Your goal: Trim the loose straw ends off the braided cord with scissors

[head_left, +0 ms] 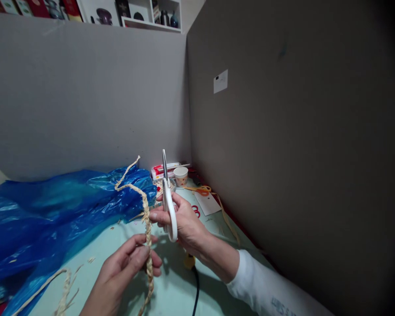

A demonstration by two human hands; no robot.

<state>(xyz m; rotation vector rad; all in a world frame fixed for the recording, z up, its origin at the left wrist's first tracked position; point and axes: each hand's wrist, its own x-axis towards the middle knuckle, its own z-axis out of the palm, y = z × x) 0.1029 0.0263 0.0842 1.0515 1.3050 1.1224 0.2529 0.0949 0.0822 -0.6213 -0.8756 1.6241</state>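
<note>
A braided straw cord (148,232) hangs upright in front of me, its thin loose end bending up and to the left. My left hand (128,259) pinches the lower part of the braid between thumb and fingers. White-handled scissors (170,210) are in my right hand (184,219), blades together and pointing up. The thumb of that hand touches the braid's upper part. Some of the right fingers are hidden behind the scissor handles.
A crumpled blue plastic bag (69,215) covers the table's left. Straw strands (64,289) lie front left. At the back stand a paper cup (181,175) and orange-handled scissors (202,191) by a white card (208,204). Grey partitions (85,96) enclose the table; a black cable (196,289) runs forward.
</note>
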